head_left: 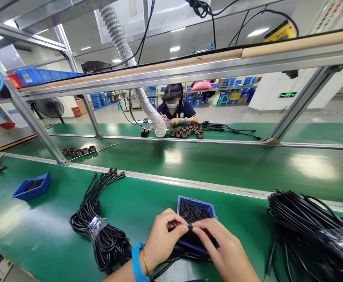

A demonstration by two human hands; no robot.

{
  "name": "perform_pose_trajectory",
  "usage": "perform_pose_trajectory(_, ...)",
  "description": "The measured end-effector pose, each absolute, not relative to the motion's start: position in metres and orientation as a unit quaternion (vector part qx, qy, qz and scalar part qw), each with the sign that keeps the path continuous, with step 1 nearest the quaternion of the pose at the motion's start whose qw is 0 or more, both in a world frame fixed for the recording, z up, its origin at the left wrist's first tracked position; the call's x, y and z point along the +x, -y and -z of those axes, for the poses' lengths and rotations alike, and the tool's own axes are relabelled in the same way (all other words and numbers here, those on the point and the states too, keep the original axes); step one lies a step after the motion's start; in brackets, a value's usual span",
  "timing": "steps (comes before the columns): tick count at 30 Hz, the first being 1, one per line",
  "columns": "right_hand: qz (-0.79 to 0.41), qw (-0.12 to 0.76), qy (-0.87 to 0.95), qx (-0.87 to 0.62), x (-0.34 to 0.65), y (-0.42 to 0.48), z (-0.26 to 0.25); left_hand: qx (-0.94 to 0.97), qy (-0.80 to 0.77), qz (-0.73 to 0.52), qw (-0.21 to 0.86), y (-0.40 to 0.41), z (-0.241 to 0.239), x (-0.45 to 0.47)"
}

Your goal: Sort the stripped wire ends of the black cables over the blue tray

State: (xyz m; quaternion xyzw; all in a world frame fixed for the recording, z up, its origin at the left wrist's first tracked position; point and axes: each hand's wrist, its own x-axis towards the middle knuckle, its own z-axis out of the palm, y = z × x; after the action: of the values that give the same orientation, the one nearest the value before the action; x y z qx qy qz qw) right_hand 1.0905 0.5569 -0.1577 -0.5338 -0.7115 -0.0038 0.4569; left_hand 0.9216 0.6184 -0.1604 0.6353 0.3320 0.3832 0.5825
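Left hand [165, 237] and right hand [222, 243] pinch one dark piece [190, 227] between closed fingers [180, 231]. One blue bin [198, 202] sits beneath.

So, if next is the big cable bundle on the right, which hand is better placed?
Probably the right hand, nearer the big cable bundle than the left hand. Both seem to pinch a small dark piece, so either would first need freeing.

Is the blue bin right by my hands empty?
No, the blue bin holds a heap of small black pieces.
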Motion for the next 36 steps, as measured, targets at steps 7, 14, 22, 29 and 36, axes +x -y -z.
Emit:
perform_pose_trajectory(7,-0.061,0.509,0.654,-0.556,1.087,-0.557,0.159,0.618,-0.314,-0.369,0.619,-0.619,0.16,0.921)
perform_pose_trajectory(14,-0.019,0.466,0.713,-0.524,1.086,-0.557,0.161,0.593,-0.316,-0.377,0.638,-0.619,0.16,0.923)
perform_pose_trajectory(22,0.188,0.295,0.691,-0.633,1.101,-0.576,0.19,0.553,-0.336,-0.36,0.672,-0.621,0.157,0.923)
perform_pose_trajectory(29,0.153,0.26,0.681,-0.667,1.095,-0.584,0.191,0.552,-0.337,-0.35,0.677,-0.623,0.156,0.923)
perform_pose_trajectory(36,-0.01,0.433,0.609,-0.664,1.107,-0.578,0.187,0.555,-0.325,-0.346,0.683,-0.623,0.159,0.925)
